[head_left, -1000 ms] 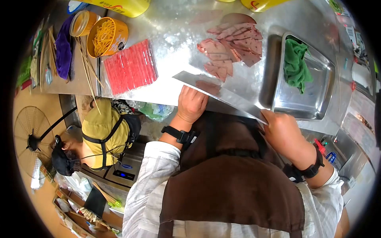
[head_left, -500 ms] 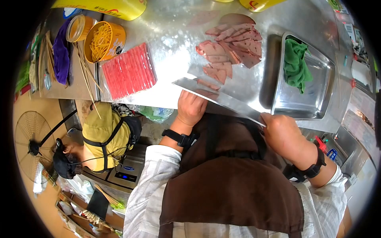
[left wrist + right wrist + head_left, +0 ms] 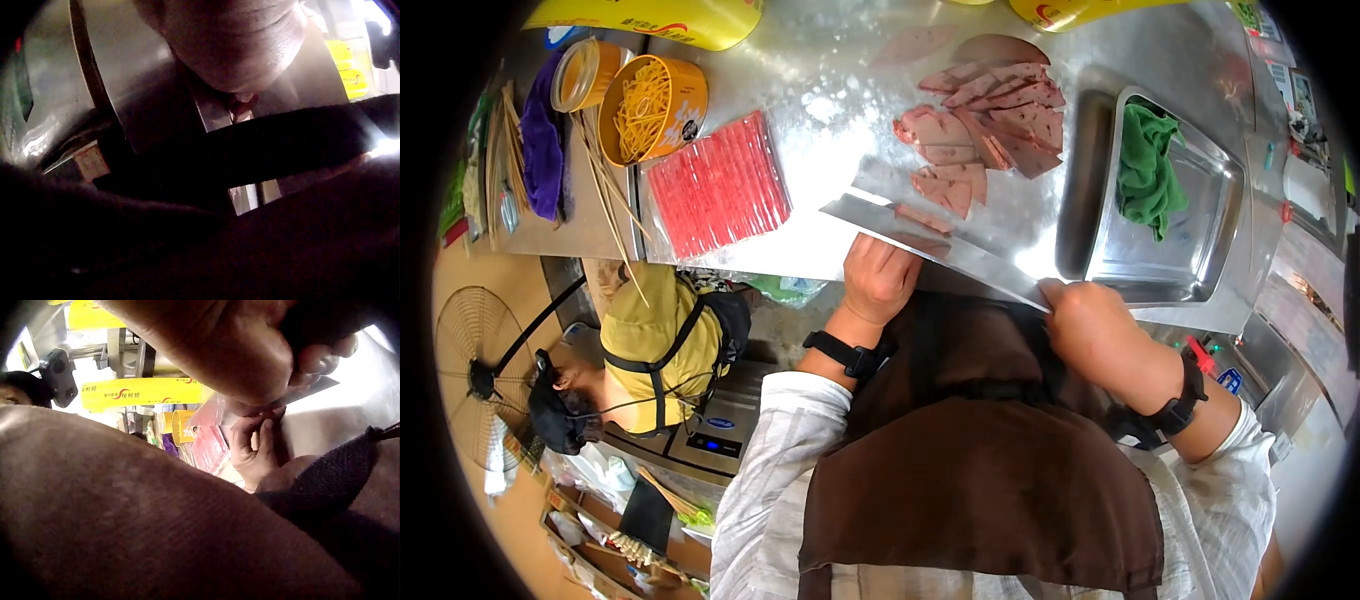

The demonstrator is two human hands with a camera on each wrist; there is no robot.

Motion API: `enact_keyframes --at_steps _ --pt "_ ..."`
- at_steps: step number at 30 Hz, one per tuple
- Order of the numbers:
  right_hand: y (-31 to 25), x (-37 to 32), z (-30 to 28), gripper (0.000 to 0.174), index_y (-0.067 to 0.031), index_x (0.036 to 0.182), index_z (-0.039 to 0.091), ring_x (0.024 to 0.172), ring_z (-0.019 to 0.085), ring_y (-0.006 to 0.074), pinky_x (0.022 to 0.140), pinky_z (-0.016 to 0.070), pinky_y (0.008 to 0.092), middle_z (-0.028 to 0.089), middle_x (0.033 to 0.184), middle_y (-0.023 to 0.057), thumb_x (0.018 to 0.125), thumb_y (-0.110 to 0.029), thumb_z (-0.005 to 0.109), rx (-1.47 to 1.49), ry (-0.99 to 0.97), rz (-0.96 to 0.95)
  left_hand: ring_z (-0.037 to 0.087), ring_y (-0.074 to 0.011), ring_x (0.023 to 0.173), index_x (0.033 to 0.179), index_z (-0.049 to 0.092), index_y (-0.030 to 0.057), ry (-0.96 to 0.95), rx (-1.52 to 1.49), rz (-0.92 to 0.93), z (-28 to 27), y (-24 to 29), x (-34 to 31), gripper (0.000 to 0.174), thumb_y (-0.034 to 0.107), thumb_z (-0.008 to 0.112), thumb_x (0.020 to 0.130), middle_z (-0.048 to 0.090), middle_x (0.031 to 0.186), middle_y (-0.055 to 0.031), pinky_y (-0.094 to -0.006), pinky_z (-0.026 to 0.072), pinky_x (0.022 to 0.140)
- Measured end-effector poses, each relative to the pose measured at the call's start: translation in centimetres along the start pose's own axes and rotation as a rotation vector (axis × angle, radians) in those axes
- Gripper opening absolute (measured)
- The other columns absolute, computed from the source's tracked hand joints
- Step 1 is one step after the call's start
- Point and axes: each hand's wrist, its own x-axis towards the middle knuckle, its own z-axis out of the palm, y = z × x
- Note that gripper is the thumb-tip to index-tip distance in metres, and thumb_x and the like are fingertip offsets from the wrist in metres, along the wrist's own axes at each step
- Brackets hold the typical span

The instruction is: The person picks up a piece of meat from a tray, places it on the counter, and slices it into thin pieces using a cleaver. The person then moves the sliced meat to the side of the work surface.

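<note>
My right hand grips the handle of a broad kitchen knife, its blade slanting up to the left near the counter's front edge. At the blade's near side my left hand holds a piece of meat with curled fingers; a bit of that meat shows beneath the hand in the left wrist view, the rest hidden. A thin pink slice shows at the blade's far side. Beyond it lie several sliced pieces of speckled pink meat, fanned in a loose pile on the metal counter.
A packet of red-and-white sticks lies on the left, beside an orange tub of yellow strips and wooden skewers. At right stands a steel tray holding a green cloth. Another person in a yellow top is at left.
The knife and both hands have shifted slightly left, the blade's tip with them. The pile of slices stays put.
</note>
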Motion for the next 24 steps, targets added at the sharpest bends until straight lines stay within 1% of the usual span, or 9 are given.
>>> enact_keyframes --at_steps 1,7,10,13,16,19,21,23,24 --pt "-0.3 0.2 -0.1 0.014 0.0044 0.089 0.06 0.074 0.065 0.0427 0.067 0.0528 0.0494 0.065 0.076 0.0254 0.078 -0.002 0.054 0.004 0.001 -0.006 0.063 -0.0339 0.089 0.086 0.071 0.0019 -0.001 0.005 -0.006 0.0 0.0 -0.1 0.025 -0.004 0.072 0.062 0.067 0.094 -0.0127 -0.0399 0.052 0.077" --pt "0.5 3.0 2.5 0.011 0.0018 0.082 0.063 0.075 0.065 0.043 0.07 0.0529 0.0496 0.066 0.076 0.0253 0.078 -0.004 0.056 0.055 0.081 -0.055 0.062 -0.0323 0.086 0.083 0.068 0.0006 0.019 0.026 -0.006 0.1 0.1 0.3 0.023 -0.004 0.076 0.062 0.065 0.091 -0.0115 -0.0387 0.0525 0.075" --pt "1.3 3.9 3.6 0.011 -0.0011 0.091 0.063 0.076 0.061 0.046 0.068 0.0504 0.0513 0.062 0.076 0.0273 0.085 -0.01 0.058 0.077 0.1 -0.056 0.062 -0.0313 0.085 0.085 0.068 0.0014 0.027 0.012 0.011 0.3 0.1 0.2 0.024 -0.004 0.076 0.063 0.064 0.091 -0.0098 -0.0387 0.0528 0.075" --pt "1.3 3.9 3.5 0.014 0.0013 0.083 0.065 0.075 0.064 0.0449 0.071 0.0523 0.0501 0.065 0.077 0.0264 0.084 -0.01 0.058 0.136 0.176 -0.088 0.062 -0.0305 0.086 0.088 0.068 0.0031 0.06 -0.01 0.041 0.5 0.4 0.6 0.025 -0.005 0.075 0.066 0.064 0.091 -0.0085 -0.0389 0.0528 0.076" --pt "1.1 3.9 4.0 0.017 0.0006 0.085 0.065 0.074 0.062 0.0463 0.069 0.0513 0.0511 0.063 0.076 0.0271 0.088 -0.015 0.059 0.32 0.332 -0.017 0.061 -0.0301 0.089 0.092 0.068 0.0048 0.082 -0.027 0.074 0.2 0.5 0.9 0.025 -0.005 0.073 0.069 0.063 0.093 -0.0079 -0.0392 0.052 0.079" --pt "1.5 1.7 3.4 0.015 -0.0004 0.087 0.064 0.073 0.061 0.0473 0.066 0.0501 0.0521 0.062 0.075 0.0271 0.089 -0.014 0.059 0.291 0.371 0.0 0.061 -0.0304 0.092 0.094 0.067 0.006 0.052 -0.019 0.076 -0.3 0.7 0.8 0.026 -0.005 0.071 0.071 0.062 0.096 -0.0076 -0.0401 0.0506 0.083" --pt "1.8 -0.1 3.0 0.013 -0.0007 0.089 0.063 0.073 0.061 0.0475 0.065 0.0499 0.0522 0.062 0.074 0.0273 0.089 -0.013 0.058 0.25 0.395 -0.053 0.06 -0.0308 0.094 0.095 0.067 0.0065 0.04 -0.002 0.1 -0.3 0.5 0.6 0.026 -0.005 0.07 0.072 0.061 0.097 -0.0076 -0.0408 0.0495 0.085" --pt "2.1 -1.5 2.7 0.01 -0.0011 0.091 0.062 0.072 0.06 0.0477 0.064 0.0498 0.0519 0.062 0.073 0.0275 0.089 -0.01 0.058 0.224 0.402 -0.095 0.06 -0.0312 0.093 0.096 0.067 0.0065 0.065 -0.002 0.052 -0.4 0.5 -0.1 0.026 -0.005 0.069 0.073 0.061 0.097 -0.0076 -0.0411 0.0491 0.084" --pt "2.1 -2.1 2.6 0.01 -0.0011 0.091 0.062 0.072 0.06 0.0476 0.064 0.0498 0.0519 0.062 0.073 0.0275 0.089 -0.011 0.058 0.218 0.392 -0.083 0.06 -0.0314 0.093 0.096 0.066 0.0064 0.077 -0.002 0.028 -0.3 0.4 -0.4 0.026 -0.005 0.069 0.073 0.06 0.097 -0.0076 -0.0413 0.049 0.084"
